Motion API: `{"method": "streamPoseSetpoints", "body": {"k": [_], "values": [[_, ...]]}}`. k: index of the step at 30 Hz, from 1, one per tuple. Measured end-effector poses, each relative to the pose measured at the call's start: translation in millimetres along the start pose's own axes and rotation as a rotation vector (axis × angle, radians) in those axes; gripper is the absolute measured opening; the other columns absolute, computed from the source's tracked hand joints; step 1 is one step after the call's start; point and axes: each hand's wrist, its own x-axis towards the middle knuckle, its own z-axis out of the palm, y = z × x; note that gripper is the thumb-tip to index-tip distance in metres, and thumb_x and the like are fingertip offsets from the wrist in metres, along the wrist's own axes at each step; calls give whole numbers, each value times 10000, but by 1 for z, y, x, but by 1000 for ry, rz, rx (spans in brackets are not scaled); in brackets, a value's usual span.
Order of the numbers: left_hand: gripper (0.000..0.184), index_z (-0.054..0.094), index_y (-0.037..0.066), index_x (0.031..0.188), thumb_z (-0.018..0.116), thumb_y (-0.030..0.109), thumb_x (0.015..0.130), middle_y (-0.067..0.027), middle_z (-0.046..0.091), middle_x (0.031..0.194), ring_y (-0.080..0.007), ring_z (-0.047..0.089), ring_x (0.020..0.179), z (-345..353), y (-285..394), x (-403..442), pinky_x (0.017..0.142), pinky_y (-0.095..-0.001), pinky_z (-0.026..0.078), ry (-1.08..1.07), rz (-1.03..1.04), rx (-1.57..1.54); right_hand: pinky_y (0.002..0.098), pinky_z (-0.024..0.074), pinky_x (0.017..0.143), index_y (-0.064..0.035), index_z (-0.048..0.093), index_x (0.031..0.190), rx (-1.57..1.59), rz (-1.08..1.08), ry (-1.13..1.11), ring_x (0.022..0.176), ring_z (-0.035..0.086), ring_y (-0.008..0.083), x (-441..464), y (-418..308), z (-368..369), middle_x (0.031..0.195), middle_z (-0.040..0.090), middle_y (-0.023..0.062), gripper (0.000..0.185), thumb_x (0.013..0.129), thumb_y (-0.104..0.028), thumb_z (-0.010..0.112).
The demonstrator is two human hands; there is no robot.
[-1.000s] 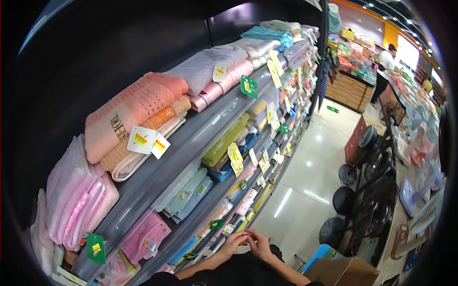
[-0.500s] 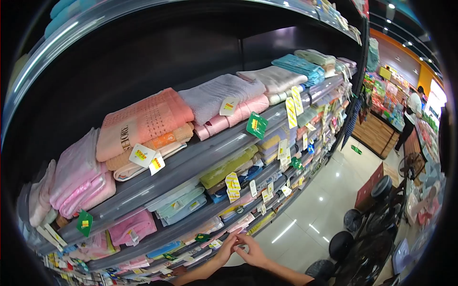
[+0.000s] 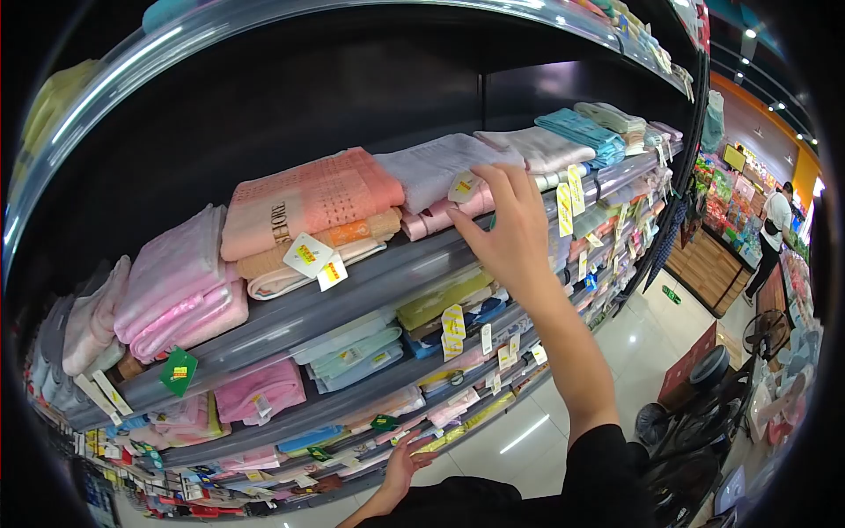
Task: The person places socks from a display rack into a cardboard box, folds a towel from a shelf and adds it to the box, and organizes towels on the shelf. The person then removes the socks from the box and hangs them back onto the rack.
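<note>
My right hand [image 3: 510,229] is raised at the front of the upper towel shelf. Its thumb and fingers are apart and curve around a white price tag [image 3: 463,186]; whether they touch it I cannot tell. Behind the tag lies a folded lavender towel [image 3: 427,165] on top of a pink towel [image 3: 429,219]. To the left sits a coral towel [image 3: 326,189] with dark lettering, over an orange towel [image 3: 352,232]. My left hand [image 3: 403,466] is low in front of the bottom shelves, fingers loosely spread, with nothing seen in it.
A shelf edge [image 3: 290,327] runs below the towels, with more folded towels [image 3: 354,356] beneath. Yellow-striped tags [image 3: 453,332] hang outward. Black fans [image 3: 709,365] stand on the shiny floor [image 3: 519,458] to the right. Farther off, a person [image 3: 775,224] stands by a wooden counter [image 3: 704,275].
My hands were together low down and are now apart. The right has risen to the lavender towel's tag; the left has dropped slightly and moved left. The shelf view has shifted right.
</note>
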Motion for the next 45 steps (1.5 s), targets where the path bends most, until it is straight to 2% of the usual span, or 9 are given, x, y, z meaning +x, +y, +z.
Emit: {"method": "streamPoseSetpoints", "body": {"k": [9, 14, 17, 28, 32, 34, 37, 41, 45], "values": [[510, 443, 119, 1399, 386, 457, 1021, -174, 529, 1366, -313, 646, 1063, -46, 22, -11, 870, -396, 493, 44, 19, -14, 392, 502, 733, -56, 645, 1026, -11, 143, -89, 860, 625, 334, 7, 10, 2, 928, 627, 89, 269, 777, -113, 731], [507, 450, 118, 1376, 420, 460, 1001, -190, 532, 1343, -341, 642, 1072, -62, 21, -12, 890, -417, 502, 52, 31, 17, 220, 412, 577, 6, 611, 1068, 577, 618, -178, 593, 539, 49, 7, -1, -10, 633, 607, 21, 194, 889, -59, 645], [465, 452, 115, 1369, 394, 420, 1023, -179, 544, 1335, -317, 647, 1057, -60, 25, -12, 880, -397, 500, 23, 8, 16, 218, 404, 569, 23, 606, 1062, 562, 655, -250, 587, 517, 32, 0, 12, -11, 590, 577, -12, 205, 877, -48, 659], [455, 481, 118, 1323, 439, 444, 1009, -180, 570, 1278, -310, 660, 1035, -52, 25, -8, 856, -400, 519, -19, 0, 103, 183, 381, 544, 14, 603, 973, 734, 763, -110, 642, 517, 13, -21, 15, -8, 775, 634, 11, 103, 918, -54, 658], [443, 481, 109, 1311, 449, 432, 1010, -180, 577, 1259, -316, 666, 1004, -58, 17, -11, 838, -397, 528, -17, 13, 82, 225, 412, 541, 2, 603, 959, 563, 571, 75, 648, 555, 70, -29, 9, -2, 796, 636, 36, 128, 870, -28, 691], [439, 480, 108, 1310, 451, 428, 1010, -180, 579, 1255, -319, 667, 996, -57, 17, -14, 836, -397, 529, -3, 11, 80, 288, 448, 548, -11, 611, 968, 118, 27, 20, 671, 595, 174, -31, -4, -6, 818, 631, 78, 201, 801, -4, 723], [371, 446, 66, 1343, 376, 275, 1045, -173, 574, 1294, -286, 660, 1034, -55, 20, -18, 871, -377, 498, 45, -44, 69, 355, 482, 601, -18, 618, 974, 72, -125, 94, 733, 607, 279, -40, -20, -2, 843, 631, 119, 253, 752, 3, 736], [360, 456, 72, 1337, 373, 269, 1047, -168, 576, 1286, -285, 660, 1027, -51, 19, -24, 865, -377, 497, 44, -33, 94, 395, 484, 735, -31, 624, 980, 31, 224, 64, 874, 593, 312, -30, -21, -6, 926, 616, 116, 281, 754, -103, 774], [355, 466, 77, 1331, 376, 272, 1048, -169, 579, 1281, -284, 660, 1024, -48, 19, -22, 862, -373, 496, 38, -41, 94, 403, 466, 716, -46, 620, 961, -3, 130, 49, 855, 577, 314, -32, -11, 3, 924, 600, 116, 252, 764, -115, 760]]}}
